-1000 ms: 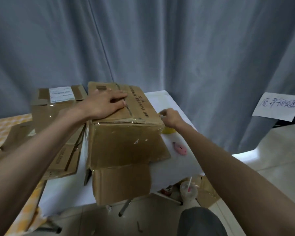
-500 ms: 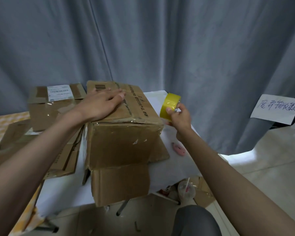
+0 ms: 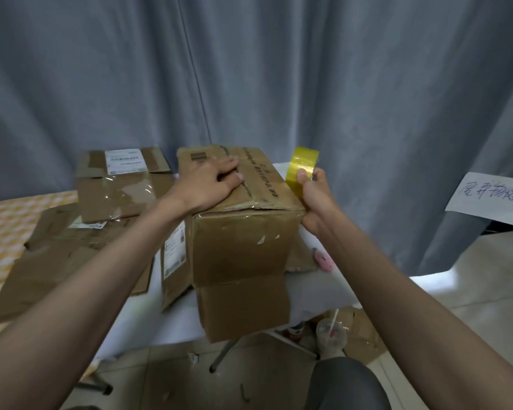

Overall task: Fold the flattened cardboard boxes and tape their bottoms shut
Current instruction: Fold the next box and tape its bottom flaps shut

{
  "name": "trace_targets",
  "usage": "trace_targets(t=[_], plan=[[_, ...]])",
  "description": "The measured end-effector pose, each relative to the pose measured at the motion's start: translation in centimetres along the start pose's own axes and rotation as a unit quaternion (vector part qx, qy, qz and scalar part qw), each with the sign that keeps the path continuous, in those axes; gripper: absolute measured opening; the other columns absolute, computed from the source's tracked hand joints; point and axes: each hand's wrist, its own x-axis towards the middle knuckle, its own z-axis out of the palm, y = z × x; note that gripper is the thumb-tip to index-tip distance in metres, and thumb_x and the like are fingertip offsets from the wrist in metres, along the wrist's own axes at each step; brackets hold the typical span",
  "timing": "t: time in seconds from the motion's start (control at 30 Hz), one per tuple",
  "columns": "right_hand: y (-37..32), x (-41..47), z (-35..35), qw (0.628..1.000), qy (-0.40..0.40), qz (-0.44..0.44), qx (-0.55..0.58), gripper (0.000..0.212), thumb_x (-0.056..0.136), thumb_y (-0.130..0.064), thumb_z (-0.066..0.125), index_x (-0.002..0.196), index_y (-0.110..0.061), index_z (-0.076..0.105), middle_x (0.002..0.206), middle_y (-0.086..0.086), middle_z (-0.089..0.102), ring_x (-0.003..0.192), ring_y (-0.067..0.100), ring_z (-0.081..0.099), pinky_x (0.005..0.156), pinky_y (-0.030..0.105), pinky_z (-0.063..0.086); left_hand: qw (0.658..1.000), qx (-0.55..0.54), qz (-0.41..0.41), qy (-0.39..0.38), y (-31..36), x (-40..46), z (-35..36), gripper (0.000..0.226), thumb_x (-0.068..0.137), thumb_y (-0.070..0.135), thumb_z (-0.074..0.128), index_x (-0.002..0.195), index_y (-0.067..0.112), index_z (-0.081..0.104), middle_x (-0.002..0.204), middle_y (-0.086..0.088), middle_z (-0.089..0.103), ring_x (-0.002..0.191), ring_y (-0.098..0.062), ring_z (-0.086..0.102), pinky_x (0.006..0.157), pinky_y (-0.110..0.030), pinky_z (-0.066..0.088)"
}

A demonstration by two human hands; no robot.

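My left hand [image 3: 211, 184] presses the brown cardboard box [image 3: 243, 232] flaps flat; my right hand [image 3: 314, 199] fingers grip the yellow tape roll [image 3: 301, 170], ready to stick.

We saw a plain brown folded cardboard box [image 3: 243, 247] with black print and a black barcode on top, plus a few white scuffs on its front. The shiny yellow roll of tape [image 3: 301, 167] really popped against the blue-grey pleated curtain [image 3: 308, 84]. The flat brown cardboard pieces [image 3: 71, 255] had white labels with dark print. Off to the left was an orange-and-white checked cloth [image 3: 9, 226], the table cover [image 3: 172, 327] was white, a small pink thing [image 3: 323, 260] lay on it, and a white paper sign [image 3: 489, 196] had dark handwriting.
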Motion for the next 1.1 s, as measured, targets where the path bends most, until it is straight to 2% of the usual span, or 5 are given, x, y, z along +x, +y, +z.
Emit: trace_targets(t=[0.3, 0.47, 0.63, 0.83, 1.1], plan=[[0.0, 0.0, -1.0, 0.992, -0.040, -0.006, -0.117, 0.006, 0.109, -0.022, 0.038, 0.107, -0.022, 0.044, 0.088, 0.009, 0.055, 0.044, 0.009, 0.043, 0.043, 0.022, 0.032, 0.999, -0.038, -0.012, -0.010, -2.6, -2.5, 3.8, 0.055, 0.103, 0.052, 0.030, 0.155, 0.036, 0.023, 0.163, 0.017, 0.015, 0.152, -0.014, 0.011, 0.121, -0.044, 0.004], [-1.5, -0.1, 0.9, 0.964, -0.063, -0.138, -0.217, 0.015, 0.106, -0.017, 0.044, 0.119, -0.019, 0.049, 0.103, 0.001, 0.063, 0.082, 0.018, 0.067, 0.080, 0.032, 0.058, 0.999, 0.013, 0.003, -0.052, -3.0, -2.0, 3.8, 0.058, 0.104, 0.054, 0.014, 0.158, 0.032, 0.014, 0.164, 0.015, 0.007, 0.152, -0.013, 0.007, 0.121, -0.040, 0.004], [-1.0, -1.3, 4.9, 0.940, -0.093, -0.193, -0.264, 0.009, 0.099, -0.025, 0.049, 0.106, -0.029, 0.052, 0.095, 0.000, 0.067, 0.089, 0.021, 0.063, 0.094, 0.051, 0.053, 0.998, 0.016, 0.012, -0.061, -3.5, -1.5, 3.9, 0.058, 0.104, 0.053, 0.013, 0.158, 0.032, 0.014, 0.164, 0.016, 0.007, 0.152, -0.012, 0.007, 0.122, -0.039, 0.005], [1.2, -2.5, 5.5, 0.914, -0.144, -0.243, -0.291, 0.017, 0.104, -0.017, 0.047, 0.120, -0.021, 0.052, 0.105, -0.006, 0.066, 0.097, 0.007, 0.063, 0.095, 0.030, 0.048, 0.984, -0.177, -0.022, 0.023, -4.0, -1.6, 3.2, 0.054, 0.105, 0.043, 0.036, 0.156, 0.029, 0.026, 0.159, 0.001, 0.034, 0.146, -0.020, 0.031, 0.115, -0.028, 0.021], [1.5, -2.1, 5.1, 0.896, -0.163, -0.270, -0.312, 0.014, 0.099, -0.031, 0.050, 0.112, -0.034, 0.053, 0.109, -0.001, 0.068, 0.105, 0.019, 0.065, 0.100, 0.052, 0.048, 0.950, -0.120, 0.164, 0.239, -2.2, 0.1, 0.9, 0.054, 0.101, 0.029, 0.052, 0.152, 0.017, 0.038, 0.151, 0.003, 0.037, 0.140, -0.010, 0.036, 0.116, -0.031, 0.031]])
